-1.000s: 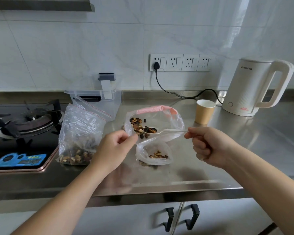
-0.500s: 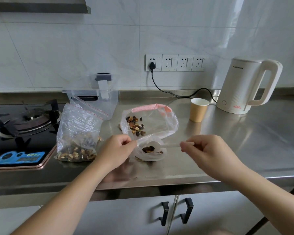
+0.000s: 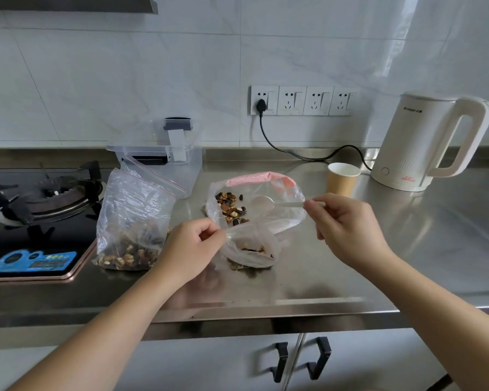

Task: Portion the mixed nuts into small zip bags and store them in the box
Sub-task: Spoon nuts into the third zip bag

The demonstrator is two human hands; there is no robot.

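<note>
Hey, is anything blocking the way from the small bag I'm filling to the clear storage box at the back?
Partly. The large zip bag of mixed nuts stands upright right in front of the clear storage box, left of the small zip bag pinched by the left hand. Above it, the box looks reachable.

Brushed, faintly reflective steel for the countertop; thin, crinkled clear plastic for the zip bags; matt paper for the cup; smooth, perhaps plastic, shell on the kettle.
</note>
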